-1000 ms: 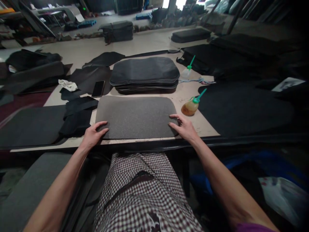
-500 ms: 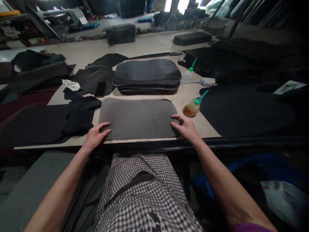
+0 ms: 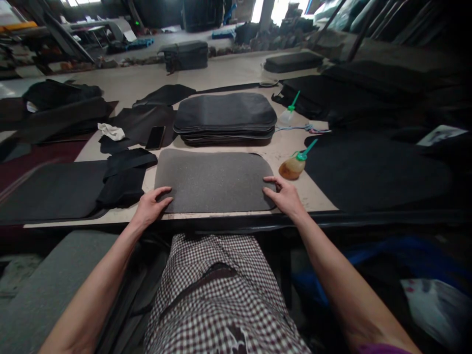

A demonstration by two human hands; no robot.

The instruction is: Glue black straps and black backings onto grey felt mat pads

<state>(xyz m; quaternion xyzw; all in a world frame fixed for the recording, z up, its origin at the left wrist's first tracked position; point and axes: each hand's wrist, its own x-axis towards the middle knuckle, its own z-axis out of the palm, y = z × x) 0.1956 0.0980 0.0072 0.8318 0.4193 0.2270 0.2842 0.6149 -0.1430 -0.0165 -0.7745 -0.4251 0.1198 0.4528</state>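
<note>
A grey, round-cornered panel lies flat at the table's front edge. A sliver of darker material shows beneath it at its upper right corner. My left hand touches the panel's left edge, thumb and forefinger apart on its surface. At the right edge rests my right hand, its fingers likewise spread on the panel. The remaining fingers of both hands are partly hidden. Just behind the panel sits a stack of dark panels of similar shape. A squeeze bottle with amber liquid and a green nozzle stands beside my right hand.
A phone and a white crumpled cloth lie to the left, near folded black fabric. A second, paler bottle stands behind the amber one. Large black sheets cover the right side. The table's front edge runs before me.
The grey panel has shifted slightly to the right, with both hands moving along at its edges. The view has tilted a little. The bottles and the stack look the same.
</note>
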